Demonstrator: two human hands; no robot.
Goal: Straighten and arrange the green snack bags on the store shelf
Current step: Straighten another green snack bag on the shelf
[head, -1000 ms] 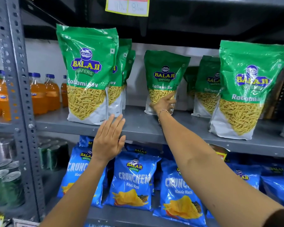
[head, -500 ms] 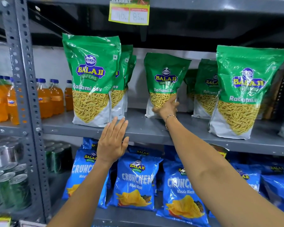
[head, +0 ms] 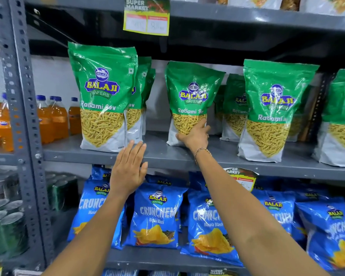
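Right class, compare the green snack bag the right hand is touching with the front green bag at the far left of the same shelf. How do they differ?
The middle green bag sits further back on the shelf; the left green bag stands at the front edge. The right hand grips the middle green bag's base; the left hand hovers open below the left green bag. Both are upright Balaji Ratlami Sev packs.
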